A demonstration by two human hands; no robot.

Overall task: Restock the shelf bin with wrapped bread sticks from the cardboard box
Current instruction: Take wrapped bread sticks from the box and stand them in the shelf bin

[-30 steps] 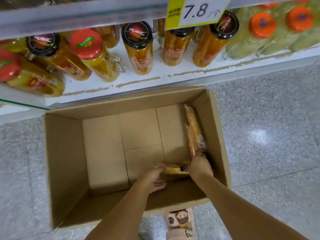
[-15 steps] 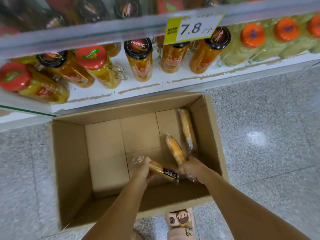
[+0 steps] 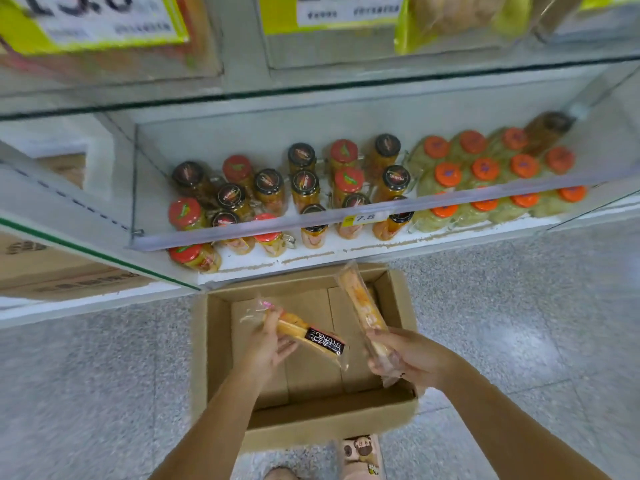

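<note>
An open cardboard box point(image 3: 221, 344) stands on the floor in front of the shelf. Above it, my left hand point(image 3: 268, 344) holds a wrapped bread stick with a black label point(image 3: 313, 336), lying crosswise. My right hand point(image 3: 403, 356) grips the lower end of a second wrapped bread stick point(image 3: 360, 303), which points up and away toward the shelf. Behind that stick, part of another wrapped piece may lie at the box's far right corner; I cannot tell. The box bottom otherwise shows bare cardboard.
The low shelf point(image 3: 346, 247) holds jars with black and red lids point(image 3: 304, 183) and orange-lidded packs point(image 3: 485, 169) behind a clear rail with a 7.8 price tag point(image 3: 360, 219). Upper bins with yellow tags point(image 3: 97, 22) hang above. Another carton point(image 3: 52, 268) sits left. My slipper point(image 3: 360, 455) is below the box.
Both hands have lifted out of the box, each with a bread stick, and the view has tilted up to show more of the shelves.
</note>
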